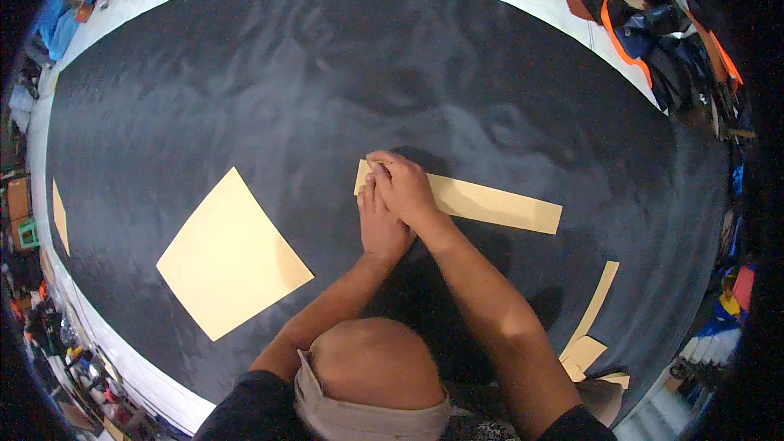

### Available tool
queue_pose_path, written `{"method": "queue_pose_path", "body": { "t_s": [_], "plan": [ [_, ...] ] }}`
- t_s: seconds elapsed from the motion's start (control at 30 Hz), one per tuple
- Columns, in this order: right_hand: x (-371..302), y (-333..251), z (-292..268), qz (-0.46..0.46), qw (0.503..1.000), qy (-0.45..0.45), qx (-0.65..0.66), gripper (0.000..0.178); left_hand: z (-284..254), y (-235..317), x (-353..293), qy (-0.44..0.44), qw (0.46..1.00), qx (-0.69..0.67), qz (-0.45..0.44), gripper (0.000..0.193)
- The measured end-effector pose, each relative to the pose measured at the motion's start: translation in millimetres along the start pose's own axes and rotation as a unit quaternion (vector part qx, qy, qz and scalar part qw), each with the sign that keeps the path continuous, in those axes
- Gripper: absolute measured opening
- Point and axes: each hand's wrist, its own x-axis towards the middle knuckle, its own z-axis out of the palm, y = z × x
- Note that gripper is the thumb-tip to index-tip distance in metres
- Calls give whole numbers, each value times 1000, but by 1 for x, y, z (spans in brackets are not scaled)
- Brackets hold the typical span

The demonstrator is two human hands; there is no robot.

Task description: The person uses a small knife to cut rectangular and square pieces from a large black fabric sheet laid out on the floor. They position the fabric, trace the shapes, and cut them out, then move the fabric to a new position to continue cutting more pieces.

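I press my left hand flat on the long tan paper pattern strip, which lies on the black fabric sheet covering the table. My right hand is closed at the strip's left end (what it pinches, I cannot tell). Keep the strip pinned flat; any slip would likely skew the outline.

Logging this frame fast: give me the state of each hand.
Left hand: flat, open, pressing the tan paper strip onto the black fabric.
Right hand: fingers pinched at the strip's left end; a held tool cannot be told.
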Motion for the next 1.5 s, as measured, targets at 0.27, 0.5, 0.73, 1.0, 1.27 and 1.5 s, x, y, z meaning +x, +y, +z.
{"method": "queue_pose_path", "body": {
  "t_s": [0.27, 0.5, 0.73, 1.0, 1.27, 1.5],
  "plan": [
    [-2, 5, -4, -19, 995, -13, -100, 25, -1, 1, 0, -17, 1000, -14, -6, 72],
    [-50, 37, -61, 14, 984, 45, -171, 25, 0, 3, -2, 76, 996, -9, 36, 58],
    [-49, 34, -49, 53, 990, 71, -108, 24, 0, 4, -2, 71, 997, -1, 36, 56],
    [-79, 61, -90, 72, 979, 174, -77, 23, -3, 13, 0, 77, 996, 27, 34, 51],
    [-102, 75, -133, 72, 966, 237, -77, 25, 2, 13, 0, 88, 995, 31, 41, 51],
    [-168, 102, -178, 92, 921, 310, -217, 23, -1, 14, 1, 94, 992, 41, 67, 50]
  ]
}}
